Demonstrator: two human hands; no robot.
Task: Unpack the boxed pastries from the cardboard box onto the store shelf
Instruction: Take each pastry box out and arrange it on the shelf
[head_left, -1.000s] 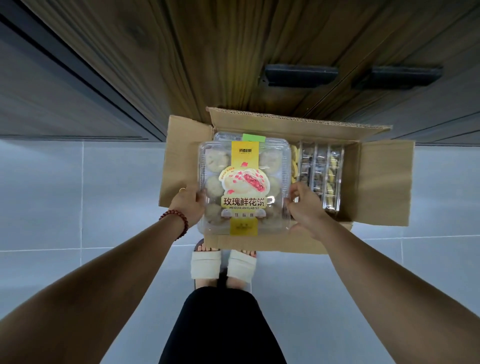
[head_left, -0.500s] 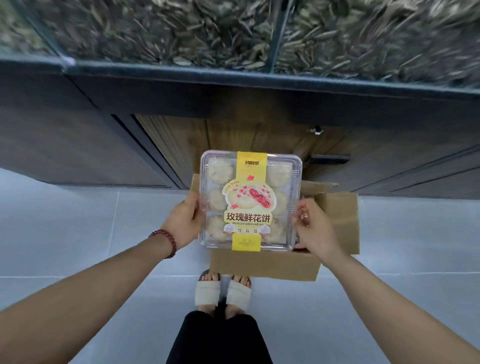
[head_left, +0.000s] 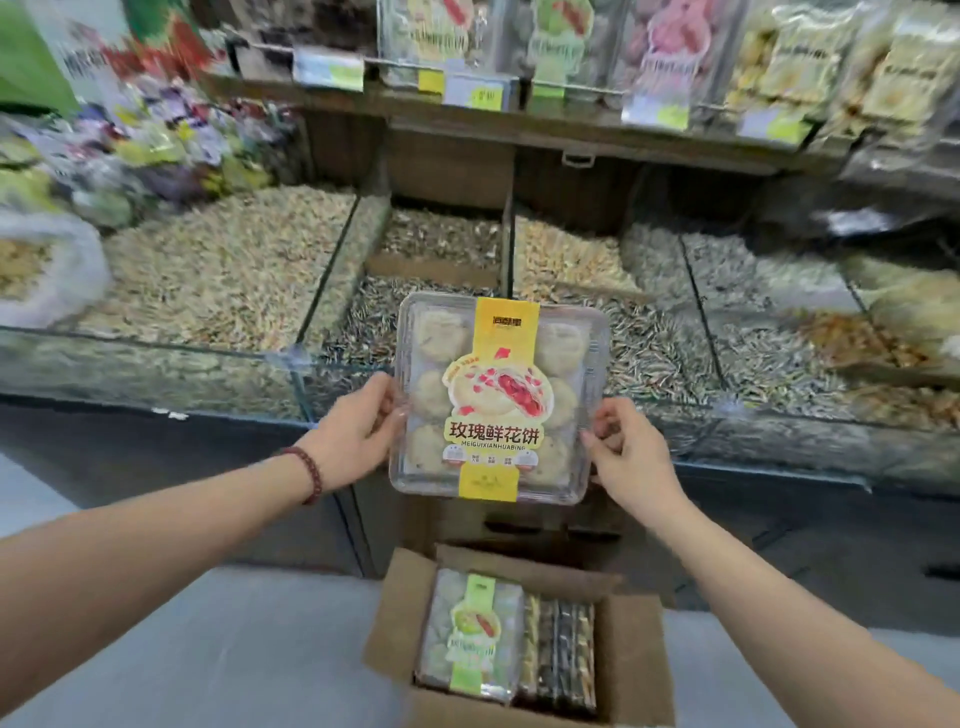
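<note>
Where the left hand (head_left: 358, 431) sits: on the left edge of the pastry box (head_left: 493, 400), gripping it, thumb over the lid rim and fingers out of sight behind. A bracelet (head_left: 309, 475) circles that wrist.
Right hand (head_left: 631, 457): fingers curled, pinching the right edge of the same box, low on that side.
Pastry box: a clear clamshell with a yellow band. It is held in the air between both hands, face to the camera, over the near glass front (head_left: 156, 364) of the bins and above the carton, touching nothing else.
Carton (head_left: 636, 654): near, on the floor, flaps open. A green box (head_left: 470, 634) lies flat in its left part and dark packs (head_left: 561, 654) stand on edge to the right, so more remains to unpack.
Bins (head_left: 441, 244): loose seeds and nuts, lying between the person and the shelf.
Shelf (head_left: 545, 127): far, above the bins. Similar boxes (head_left: 670, 41) stand upright behind price tags (head_left: 480, 93), too blurred to show a free gap.
Step in hand: most likely carrying the box across to the shelf.
Doing it well: hold by the rims, since the thin lid would probably flex under a squeeze. Keep the box high enough to clear the glass and seeds on the long reach. Stand it upright, band outward, beside its own kind.
Risk: a one-sided pinch could pop the lid or tip the pastries.
</note>
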